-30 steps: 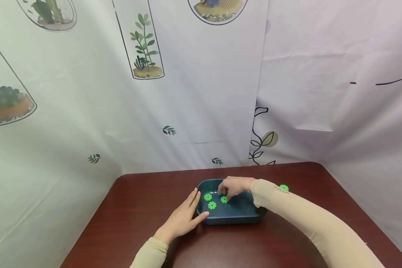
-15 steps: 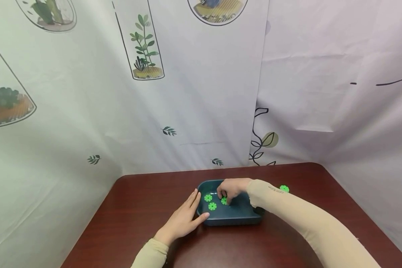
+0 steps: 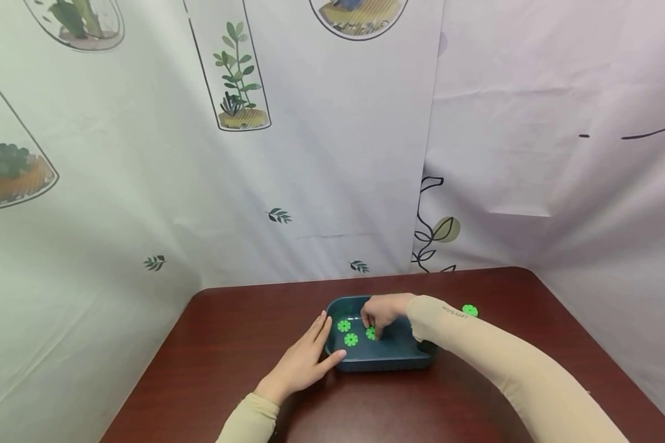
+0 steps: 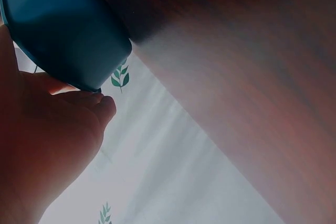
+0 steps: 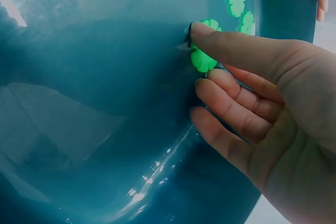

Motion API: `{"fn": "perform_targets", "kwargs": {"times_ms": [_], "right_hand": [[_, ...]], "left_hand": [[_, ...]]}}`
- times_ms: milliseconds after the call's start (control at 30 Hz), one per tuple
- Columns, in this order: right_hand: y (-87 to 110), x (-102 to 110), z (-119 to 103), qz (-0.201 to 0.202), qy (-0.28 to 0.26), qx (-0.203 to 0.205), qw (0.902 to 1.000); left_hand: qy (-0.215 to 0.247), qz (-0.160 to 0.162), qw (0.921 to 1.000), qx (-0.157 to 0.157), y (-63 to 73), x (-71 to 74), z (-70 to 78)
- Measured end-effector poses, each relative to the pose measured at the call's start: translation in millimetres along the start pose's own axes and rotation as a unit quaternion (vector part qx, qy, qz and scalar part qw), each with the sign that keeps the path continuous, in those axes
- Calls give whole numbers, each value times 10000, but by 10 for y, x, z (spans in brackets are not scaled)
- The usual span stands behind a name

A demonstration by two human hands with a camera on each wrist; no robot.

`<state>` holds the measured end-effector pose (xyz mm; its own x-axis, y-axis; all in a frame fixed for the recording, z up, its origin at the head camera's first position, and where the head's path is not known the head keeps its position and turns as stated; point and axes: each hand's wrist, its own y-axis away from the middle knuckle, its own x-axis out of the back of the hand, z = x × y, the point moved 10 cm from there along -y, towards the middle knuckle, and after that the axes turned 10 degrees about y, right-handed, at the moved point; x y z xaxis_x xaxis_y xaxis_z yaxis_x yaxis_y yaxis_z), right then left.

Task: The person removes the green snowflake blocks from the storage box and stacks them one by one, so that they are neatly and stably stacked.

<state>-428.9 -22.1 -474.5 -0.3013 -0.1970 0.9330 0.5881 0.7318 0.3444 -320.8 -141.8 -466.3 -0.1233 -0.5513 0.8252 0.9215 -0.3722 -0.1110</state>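
A dark teal plastic basin stands on the table. My right hand reaches down into it with bent fingers. Its thumb and fingers pinch a green notched disc, like a snowflake building piece; in the right wrist view the thumb tip covers part of it, and the index finger is mostly hidden. Two similar green discs lie on the basin floor to the left. My left hand rests against the basin's left end, fingers straight along the rim, thumb extended at the near corner.
Another green disc lies on the dark red-brown table right of the basin, partly behind the right sleeve. A pale wall cloth with printed plants hangs behind the table.
My right thumb and fingers have closed in on the disc, which now shows less between them. The left hand and the other discs stay in place.
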Motion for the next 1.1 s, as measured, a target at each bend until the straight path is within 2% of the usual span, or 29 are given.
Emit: {"fn": "perform_targets", "kwargs": {"times_ms": [533,867,1100], "right_hand": [[22,10,46,-25,-281,16,9996],[133,151,2,236,-773,500,9955],[283,407,-101,539,-935,988,9892]], "left_hand": [[5,9,10000,31,-4,-12,-14],[-49,22,10000,73,-23,7,-17],[-81,4,9999,103,-27,5,-20]]}}
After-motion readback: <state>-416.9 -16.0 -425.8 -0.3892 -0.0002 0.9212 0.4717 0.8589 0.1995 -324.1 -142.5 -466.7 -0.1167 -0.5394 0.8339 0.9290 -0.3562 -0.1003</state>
